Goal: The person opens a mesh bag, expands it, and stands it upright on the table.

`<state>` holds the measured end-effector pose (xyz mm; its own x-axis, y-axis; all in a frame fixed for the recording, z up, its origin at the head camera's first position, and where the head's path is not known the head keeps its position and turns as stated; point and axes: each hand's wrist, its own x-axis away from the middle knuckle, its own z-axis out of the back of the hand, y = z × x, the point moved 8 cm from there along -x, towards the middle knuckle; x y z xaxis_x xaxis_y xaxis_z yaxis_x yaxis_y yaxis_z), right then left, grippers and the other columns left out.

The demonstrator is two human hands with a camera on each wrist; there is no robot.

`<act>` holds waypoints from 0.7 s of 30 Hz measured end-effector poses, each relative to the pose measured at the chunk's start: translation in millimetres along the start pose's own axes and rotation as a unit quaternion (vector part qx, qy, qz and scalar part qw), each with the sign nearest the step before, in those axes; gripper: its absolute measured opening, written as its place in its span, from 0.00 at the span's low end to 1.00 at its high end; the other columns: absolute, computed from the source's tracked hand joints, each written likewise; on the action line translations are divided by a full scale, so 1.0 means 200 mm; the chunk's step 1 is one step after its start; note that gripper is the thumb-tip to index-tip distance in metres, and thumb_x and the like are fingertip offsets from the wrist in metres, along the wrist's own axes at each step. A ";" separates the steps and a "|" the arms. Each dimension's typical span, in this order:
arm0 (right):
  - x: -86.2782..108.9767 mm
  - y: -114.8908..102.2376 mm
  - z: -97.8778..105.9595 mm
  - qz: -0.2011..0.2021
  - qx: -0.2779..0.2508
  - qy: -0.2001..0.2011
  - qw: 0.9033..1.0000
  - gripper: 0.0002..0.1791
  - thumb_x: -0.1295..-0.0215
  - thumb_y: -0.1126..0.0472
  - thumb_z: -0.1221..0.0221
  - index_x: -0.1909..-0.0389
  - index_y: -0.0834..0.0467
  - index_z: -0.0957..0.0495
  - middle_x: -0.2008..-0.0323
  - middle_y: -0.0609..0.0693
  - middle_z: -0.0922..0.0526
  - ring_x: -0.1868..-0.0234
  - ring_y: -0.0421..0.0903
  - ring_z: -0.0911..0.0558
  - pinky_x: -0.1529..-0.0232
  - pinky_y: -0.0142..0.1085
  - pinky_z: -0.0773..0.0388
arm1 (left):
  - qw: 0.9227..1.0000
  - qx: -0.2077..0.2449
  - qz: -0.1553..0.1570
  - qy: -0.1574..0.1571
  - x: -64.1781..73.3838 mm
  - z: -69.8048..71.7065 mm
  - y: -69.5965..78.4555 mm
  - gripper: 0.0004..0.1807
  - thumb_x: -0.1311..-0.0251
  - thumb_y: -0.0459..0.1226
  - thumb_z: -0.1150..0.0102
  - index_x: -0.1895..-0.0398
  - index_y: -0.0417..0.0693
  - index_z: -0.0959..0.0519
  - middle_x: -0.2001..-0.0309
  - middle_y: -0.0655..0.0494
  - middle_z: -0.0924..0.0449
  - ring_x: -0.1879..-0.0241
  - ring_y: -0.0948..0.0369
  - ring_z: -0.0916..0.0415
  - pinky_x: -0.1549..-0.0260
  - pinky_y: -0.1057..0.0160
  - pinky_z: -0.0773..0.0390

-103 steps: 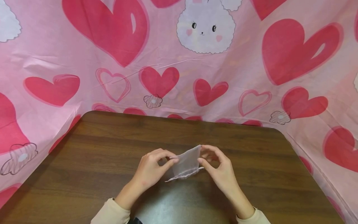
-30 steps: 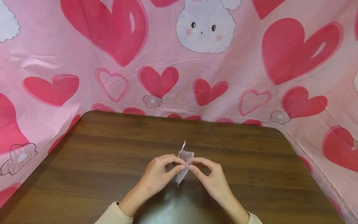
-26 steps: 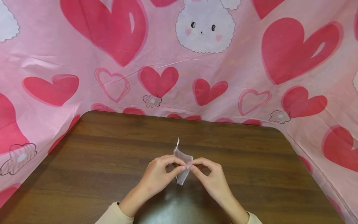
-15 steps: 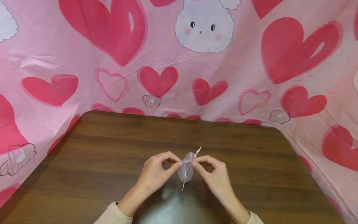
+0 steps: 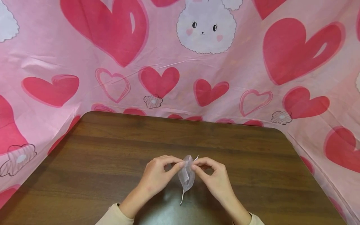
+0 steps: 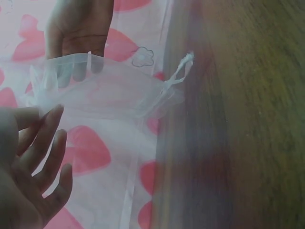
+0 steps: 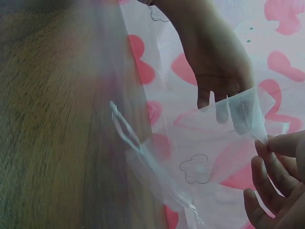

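Note:
A sheer white organza drawstring bag (image 5: 187, 179) is held up over the table between both hands. The left hand (image 5: 158, 172) pinches one side of its upper end between thumb and index finger. Opposite, the right hand (image 5: 215, 175) pinches the other side the same way, a short gap from the left fingertips. One white drawstring loop (image 5: 182, 197) dangles toward the person, and another pokes out beyond the right fingertips. Through the thin fabric (image 6: 114, 90) in the left wrist view, fingers of the right hand show. The gathered drawstring edge (image 7: 152, 164) hangs lowest in the right wrist view.
A dark brown wooden table (image 5: 126, 140) with rounded far corners lies under the hands. Behind and beside it hangs a pink cloth (image 5: 166, 56) printed with red hearts and a white fluffy animal.
Earlier the bag was stretched flat between hands set wider apart. The hands have come together and the bag has turned and swung, its near drawstring loop now hanging lower toward the person.

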<state>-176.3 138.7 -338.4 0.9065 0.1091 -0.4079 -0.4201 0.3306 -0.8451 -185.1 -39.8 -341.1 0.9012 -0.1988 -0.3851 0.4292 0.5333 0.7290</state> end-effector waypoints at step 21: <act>0.00 -0.03 0.02 0.028 0.011 0.021 0.999 0.06 0.44 0.67 0.29 0.69 0.52 0.13 0.72 0.41 0.15 0.70 0.40 0.20 0.63 0.34 0.25 | 1.000 0.026 0.007 0.005 0.00 0.00 -0.01 0.08 0.49 0.44 0.24 0.71 0.68 0.17 0.74 0.80 0.24 0.71 0.72 0.24 0.66 0.64 0.24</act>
<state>-173.0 141.0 -333.0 0.8790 0.0882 -0.4687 -0.4683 0.3455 -0.8132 -186.3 -40.3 -342.1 0.9062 -0.1835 -0.3808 0.4200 0.4930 0.7620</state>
